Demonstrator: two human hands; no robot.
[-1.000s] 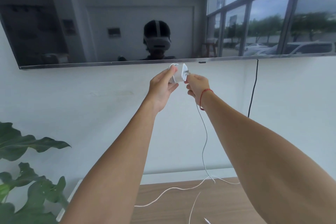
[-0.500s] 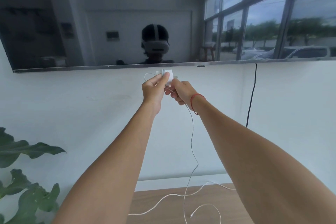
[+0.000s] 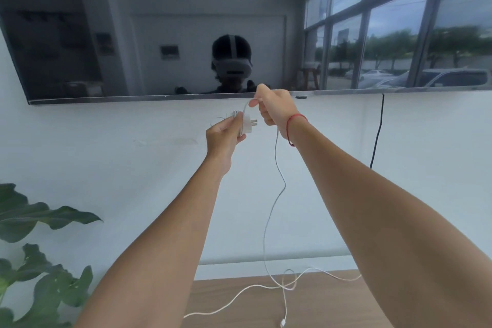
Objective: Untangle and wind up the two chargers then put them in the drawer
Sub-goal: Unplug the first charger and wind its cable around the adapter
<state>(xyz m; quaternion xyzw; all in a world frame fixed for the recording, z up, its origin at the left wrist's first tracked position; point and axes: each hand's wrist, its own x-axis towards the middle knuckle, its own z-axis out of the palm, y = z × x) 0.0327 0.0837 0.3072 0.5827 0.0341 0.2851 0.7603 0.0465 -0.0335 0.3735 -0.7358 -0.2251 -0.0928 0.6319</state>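
Winding is the step in hand, on the first of the two chargers. The left hand [image 3: 225,136] grips the white charger plug [image 3: 248,126] with fingers and thumb curled round it, prongs pointing right, and several turns of thin white cable [image 3: 275,194] already lie bunched against the plug body. Just beside it and slightly higher, the right hand [image 3: 277,109] pinches the cable between thumb and curled fingers, so a short arc of it bridges the two hands.

From that pinch the cable drops in a loose, wavy line to the wooden surface [image 3: 332,306] below, where it ends in a small connector [image 3: 282,324]. A good length is unwound (roughly the whole drop plus the slack on the wood). Other white strands [image 3: 332,274] cross it there in a loose knot; whether they belong to the second charger I cannot tell.

The next move, as I judge it, calls for carrying the pinched cable round the plug for another turn, then sliding the pinch further down the line. The crossing on the wood may snag as the slack rises, so it probably needs freeing first. No drawer is in view.
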